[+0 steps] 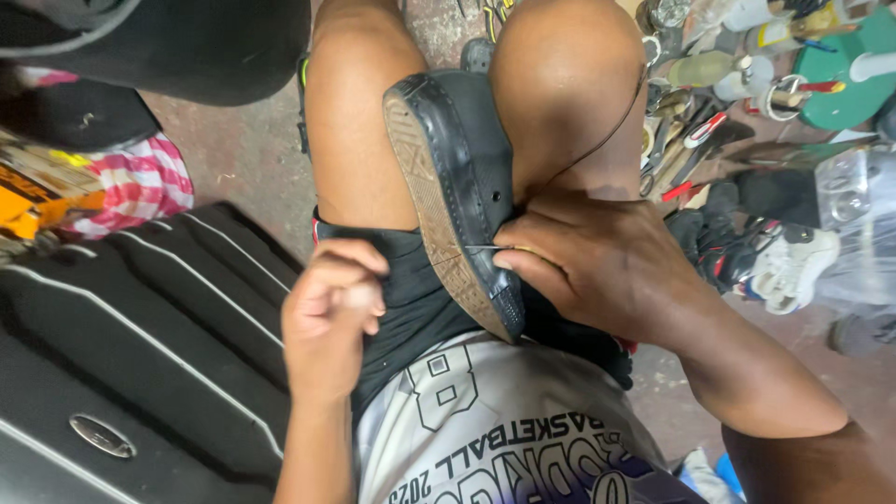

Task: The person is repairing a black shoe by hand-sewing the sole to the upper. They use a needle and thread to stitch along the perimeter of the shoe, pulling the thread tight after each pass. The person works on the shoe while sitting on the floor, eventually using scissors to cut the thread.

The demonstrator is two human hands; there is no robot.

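A black shoe (467,168) with a worn tan sole lies wedged between my knees, sole turned to the left. My right hand (597,261) pinches a thin needle (481,247) against the shoe's side near the sole edge. A dark thread (607,140) runs from that hand up over my right knee. My left hand (329,303) is a closed fist just left of the sole, over my black shorts; whether it holds anything is hidden.
A black ribbed suitcase (140,355) fills the lower left. A red-and-white checked cloth (140,187) lies above it. At the right, the floor holds scissors, tools, bottles (709,70), a green lid (849,75) and a black-and-white sneaker (784,266).
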